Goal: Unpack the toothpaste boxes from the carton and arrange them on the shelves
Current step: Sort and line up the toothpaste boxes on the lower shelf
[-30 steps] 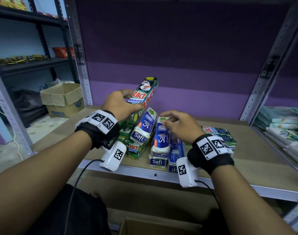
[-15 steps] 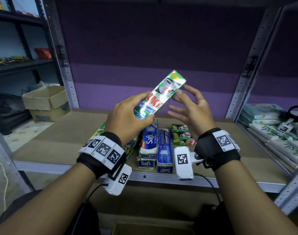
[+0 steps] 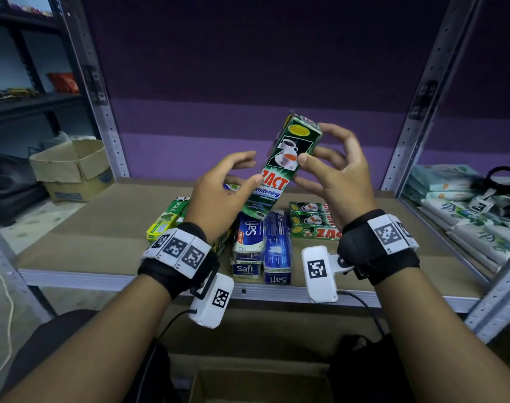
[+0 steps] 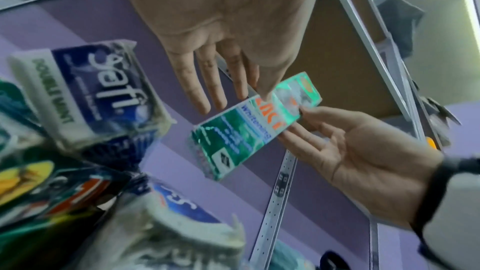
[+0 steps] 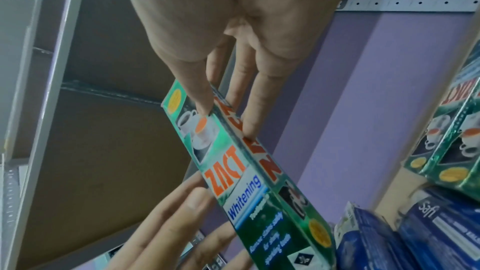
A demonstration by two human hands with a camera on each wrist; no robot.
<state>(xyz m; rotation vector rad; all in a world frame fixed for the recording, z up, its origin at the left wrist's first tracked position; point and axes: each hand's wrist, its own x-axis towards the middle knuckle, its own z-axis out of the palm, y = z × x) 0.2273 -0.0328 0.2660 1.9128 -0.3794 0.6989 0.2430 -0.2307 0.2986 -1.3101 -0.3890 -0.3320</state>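
On the floor at the far left, beyond the shelf's (image 3: 82,245) left edge, an open cardboard carton (image 3: 70,170) is seen. Near the front edge of the shelf, left of middle, yellow-green Darlie boxes (image 3: 163,222) are laid, partly hidden by the left wrist. The left hand (image 3: 219,196) is raised above them with fingers loosely spread and only slightly bent; its thumb tip is pressed to the lower front face of the green Zact toothpaste box (image 3: 288,158), which is held up in the air over the shelf, tilted with its top end leaning right. Below it, blue Safi boxes (image 3: 262,242) are stacked at the front edge. The upper part of the raised box is pinched by the right hand (image 3: 335,173), thumb on the front face, fingers curved round behind. A stack of Zact boxes (image 3: 312,222) is laid flat just right of the Safi ones. White packets (image 3: 474,216) are piled on the neighbouring shelf at the right.
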